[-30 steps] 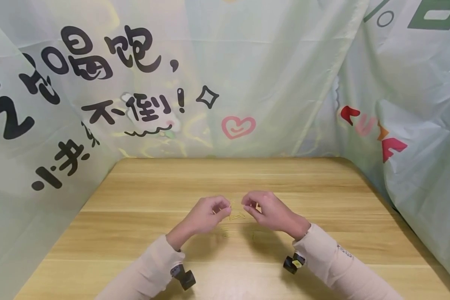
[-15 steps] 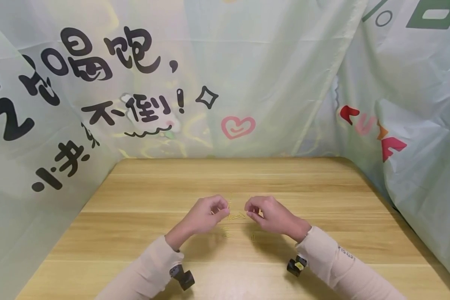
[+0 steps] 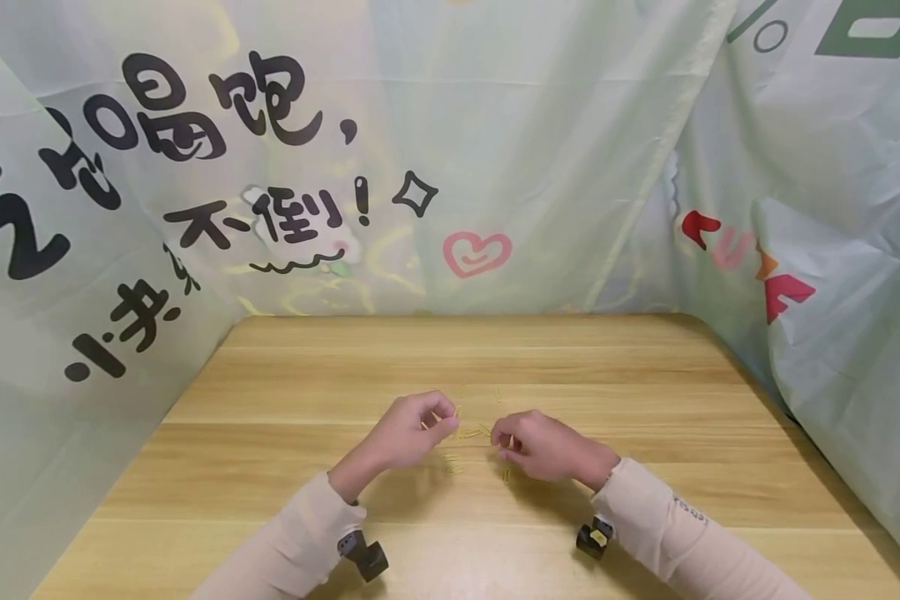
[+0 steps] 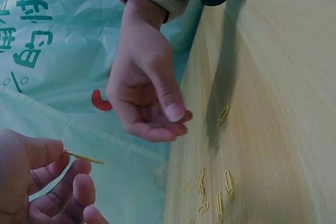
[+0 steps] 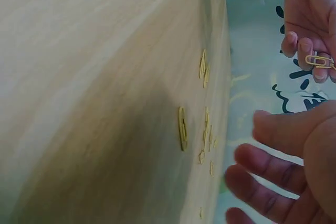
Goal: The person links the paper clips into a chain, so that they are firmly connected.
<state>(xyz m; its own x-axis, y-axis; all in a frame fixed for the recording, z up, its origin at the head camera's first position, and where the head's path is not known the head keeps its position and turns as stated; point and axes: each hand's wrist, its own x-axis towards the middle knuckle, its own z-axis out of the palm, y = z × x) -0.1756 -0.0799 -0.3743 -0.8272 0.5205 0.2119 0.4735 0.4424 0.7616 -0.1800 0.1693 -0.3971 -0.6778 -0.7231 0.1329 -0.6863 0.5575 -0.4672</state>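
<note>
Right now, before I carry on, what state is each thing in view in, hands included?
Thin yellow wire paper clip, held up: pinched at one end, off the wood-grain table.
Left hand: raised, pinching that clip.
Right hand: raised, fingers loosely bent, holding nothing.
Loose yellow wire paper clips: scattered on the table; whether any are linked, cannot tell.
Black wrist cameras: worn, one per wrist.
Pale printed cloth curtain: hanging, creased.

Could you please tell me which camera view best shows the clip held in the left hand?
The right wrist view: the clip faces the camera there, so its wire loops show. The left wrist view shows it nearly edge-on; the head view shows it tiny in the left hand.
</note>
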